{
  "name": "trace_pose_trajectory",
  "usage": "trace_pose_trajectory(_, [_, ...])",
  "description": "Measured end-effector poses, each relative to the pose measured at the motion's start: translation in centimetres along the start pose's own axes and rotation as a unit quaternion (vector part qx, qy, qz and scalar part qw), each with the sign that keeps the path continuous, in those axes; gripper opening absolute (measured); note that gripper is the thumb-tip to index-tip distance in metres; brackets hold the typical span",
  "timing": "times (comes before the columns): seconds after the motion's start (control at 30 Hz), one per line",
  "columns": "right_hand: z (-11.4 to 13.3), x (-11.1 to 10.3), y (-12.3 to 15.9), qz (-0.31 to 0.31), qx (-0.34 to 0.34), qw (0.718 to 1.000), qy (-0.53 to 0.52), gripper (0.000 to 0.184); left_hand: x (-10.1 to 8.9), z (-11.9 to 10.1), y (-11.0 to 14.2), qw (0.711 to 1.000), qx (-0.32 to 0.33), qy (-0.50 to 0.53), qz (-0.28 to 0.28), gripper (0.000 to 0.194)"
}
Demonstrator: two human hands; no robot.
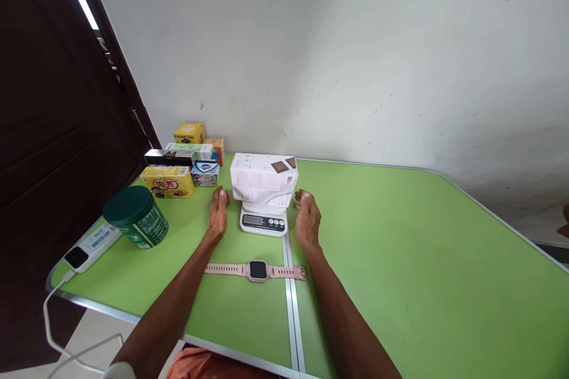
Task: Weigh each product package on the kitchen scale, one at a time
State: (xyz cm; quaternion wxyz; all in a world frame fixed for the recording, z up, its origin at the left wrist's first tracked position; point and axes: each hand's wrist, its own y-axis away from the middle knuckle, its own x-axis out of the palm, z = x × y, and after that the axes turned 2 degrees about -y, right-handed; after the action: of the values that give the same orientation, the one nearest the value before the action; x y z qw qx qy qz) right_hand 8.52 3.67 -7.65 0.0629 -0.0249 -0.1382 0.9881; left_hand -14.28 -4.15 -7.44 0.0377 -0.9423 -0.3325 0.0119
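- My left hand [218, 211] is just off the left end of the white cardboard box printed with brown squares [260, 183], thumb up, fingers loosely curved, gripping nothing.
- My right hand [307, 217] mirrors it at the box's right end, empty too, fingers bent inward; I can't tell whether any fingertip touches the cardboard.
- The box sits across the top of a white plastic kitchen scale with a dark display panel [264, 224], between my hands.
- Nearer me, a pink-strapped watch with a square dark screen [258, 270] lies stretched out between my forearms, its strap crossing the metal seam of the light green table [400, 249].
- To my left stands a round green tub with a dark lid [146, 228], beside a white oblong device with a cable plugged in [95, 244].
- Behind the tub, I see a yellow box with red lettering [169, 183] and a long black box [171, 157].
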Motion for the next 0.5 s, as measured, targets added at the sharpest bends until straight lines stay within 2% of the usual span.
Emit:
trace_pose_trajectory(0.1, [1.6, 0.2, 1.0, -0.024, 0.001, 1.000, -0.006, 0.083, -0.2, -1.4, 0.7, 0.996, 0.066, -0.054, 0.006, 0.105])
trace_pose_trajectory(0.2, [3.5, 0.4, 2.5, -0.006, -0.003, 1.000, 0.000, 0.080, 0.1, -3.6, 1.1, 0.987, 0.127, -0.093, 0.015, 0.108])
trace_pose_trajectory(0.4, [6.4, 1.4, 4.5, 0.068, 0.031, 0.997, -0.017, 0.092, 2.3, -7.4, 2.3, 0.980, 0.158, -0.096, 0.070, 0.100])
trace_pose_trajectory(0.5, [7.2, 1.0, 4.3, 0.071, 0.044, 0.996, -0.026, 0.098, 3.5, -8.5, 3.7, 0.977, 0.172, -0.095, 0.080, 0.096])
